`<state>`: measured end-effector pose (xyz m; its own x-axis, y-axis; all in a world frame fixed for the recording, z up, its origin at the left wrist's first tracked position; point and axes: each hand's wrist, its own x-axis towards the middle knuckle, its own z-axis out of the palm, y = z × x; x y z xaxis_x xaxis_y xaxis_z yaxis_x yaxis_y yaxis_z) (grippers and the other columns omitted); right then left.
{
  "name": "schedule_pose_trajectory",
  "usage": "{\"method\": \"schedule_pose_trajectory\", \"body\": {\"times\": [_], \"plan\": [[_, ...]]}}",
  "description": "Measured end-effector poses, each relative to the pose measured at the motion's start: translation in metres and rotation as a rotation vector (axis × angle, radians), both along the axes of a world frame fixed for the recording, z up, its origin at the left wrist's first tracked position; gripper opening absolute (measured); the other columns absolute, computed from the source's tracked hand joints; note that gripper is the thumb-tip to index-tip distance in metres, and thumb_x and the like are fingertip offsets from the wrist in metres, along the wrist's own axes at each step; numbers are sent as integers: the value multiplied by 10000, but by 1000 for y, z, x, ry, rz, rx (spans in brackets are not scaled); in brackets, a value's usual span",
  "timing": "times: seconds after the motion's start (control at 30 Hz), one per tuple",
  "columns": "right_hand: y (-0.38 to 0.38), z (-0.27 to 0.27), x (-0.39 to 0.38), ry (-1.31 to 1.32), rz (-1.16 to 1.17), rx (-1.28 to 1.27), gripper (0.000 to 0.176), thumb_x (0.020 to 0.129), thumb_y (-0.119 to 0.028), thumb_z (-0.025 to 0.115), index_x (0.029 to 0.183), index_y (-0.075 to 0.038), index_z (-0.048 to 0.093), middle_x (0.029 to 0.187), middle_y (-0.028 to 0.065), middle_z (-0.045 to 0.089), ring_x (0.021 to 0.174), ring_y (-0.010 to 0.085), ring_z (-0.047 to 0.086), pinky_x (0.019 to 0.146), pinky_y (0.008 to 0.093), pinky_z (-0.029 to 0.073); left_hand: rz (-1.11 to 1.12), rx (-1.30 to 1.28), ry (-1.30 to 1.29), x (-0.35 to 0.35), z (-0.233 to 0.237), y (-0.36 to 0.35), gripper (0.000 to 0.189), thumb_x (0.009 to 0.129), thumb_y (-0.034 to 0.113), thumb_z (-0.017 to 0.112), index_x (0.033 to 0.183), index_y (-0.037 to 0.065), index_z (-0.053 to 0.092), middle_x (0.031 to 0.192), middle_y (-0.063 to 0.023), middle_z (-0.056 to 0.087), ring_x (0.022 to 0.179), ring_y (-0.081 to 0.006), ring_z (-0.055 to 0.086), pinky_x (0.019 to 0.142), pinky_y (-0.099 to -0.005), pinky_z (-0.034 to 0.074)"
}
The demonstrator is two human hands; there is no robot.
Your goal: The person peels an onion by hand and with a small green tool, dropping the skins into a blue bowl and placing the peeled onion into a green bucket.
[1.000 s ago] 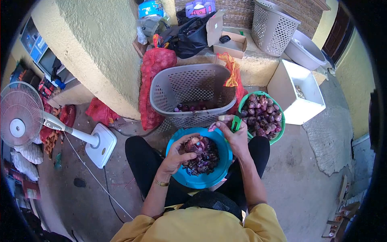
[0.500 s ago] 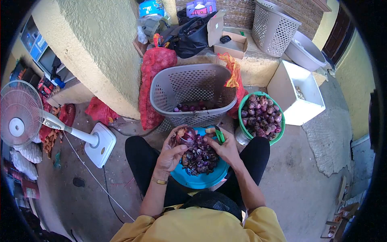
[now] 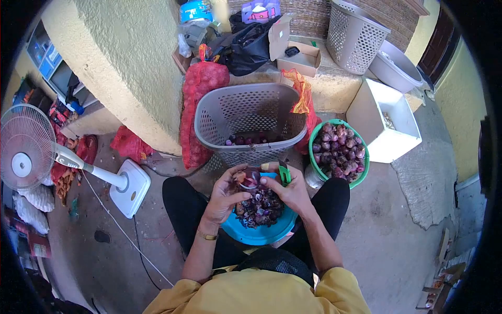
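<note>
The grey slatted basket (image 3: 250,112) stands at the far centre, tilted toward the person, with a few dark onions at its bottom. A red mesh sack (image 3: 197,99) leans against the yellow wall, touching the basket's left side. The green bowl (image 3: 310,146), heaped with unpeeled purple onions, sits just right of the basket. The blue basin (image 3: 261,235) rests between the person's knees, near centre, and holds a pile of dark purple peelings.

The left hand (image 3: 225,196) is curled around an onion (image 3: 251,178), gripping it from the left over the far edge of the basin. The right hand (image 3: 292,191) is closed on a green-handled tool (image 3: 285,175), probably a small knife, though its blade cannot be made out. The right thumb presses on the onion's right side.
</note>
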<state>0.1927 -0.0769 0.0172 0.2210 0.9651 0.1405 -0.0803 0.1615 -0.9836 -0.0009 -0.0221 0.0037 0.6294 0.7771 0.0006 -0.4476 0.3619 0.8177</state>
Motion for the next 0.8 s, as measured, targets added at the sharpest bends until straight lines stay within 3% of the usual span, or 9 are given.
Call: {"method": "schedule_pose_trajectory", "body": {"times": [0.07,0.27,0.4,0.47,0.5,0.57,0.67,0.8], "plan": [[2,-8,4,-20,82,-11,351,814,-107,804,1117,11,672,985,21,699,852,61,599,756,239,499,-18,138,76,3,0,1,726,767,-96,717,1417,24,415,1336,-79,527,1200,-161,544,1036,-314,451],[3,4,4,-310,81,197,421,833,-118,779,1192,50,636,1002,104,709,886,118,615,808,279,507,45,148,14,12,9,-3,703,768,-98,715,1401,16,433,1316,-70,536,1217,-173,530,1076,-333,412],[3,1,-3,-260,12,111,430,849,-99,752,1233,40,618,971,94,702,858,94,605,788,260,505,123,99,21,18,-10,-4,712,798,-83,700,1435,16,397,1350,-75,518,1243,-179,516,1083,-334,404],[3,-5,-6,-37,-11,-120,444,849,-85,743,1255,29,603,958,62,674,801,63,578,736,237,495,121,92,23,23,-11,-4,661,894,1,647,1479,14,340,1400,-89,484,1285,-178,478,1093,-343,393],[4,-9,-9,-37,-11,-119,444,849,-85,743,1255,29,603,958,62,674,801,63,578,736,237,495,122,92,23,25,-12,-6,661,894,1,647,1479,14,340,1400,-89,484,1285,-178,478,1093,-343,393],[7,-19,-13,-14,-112,41,437,848,-95,749,1247,14,607,940,15,634,765,35,534,676,225,466,139,119,166,29,-15,-9,522,1004,152,536,1476,32,348,1372,-81,508,1244,-186,520,1064,-361,439],[5,-26,-9,-92,-70,36,431,840,-97,754,1230,15,609,980,27,637,785,48,544,688,222,466,183,236,314,32,-22,-10,507,1043,230,467,1490,37,325,1364,-79,509,1244,-171,512,1049,-363,449],[4,-23,-1,-201,-17,22,456,832,-90,750,1246,19,593,987,62,657,835,93,594,739,257,495,113,356,440,24,-24,-3,524,1044,220,457,1498,15,297,1377,-85,491,1250,-166,496,1067,-349,419]]}}
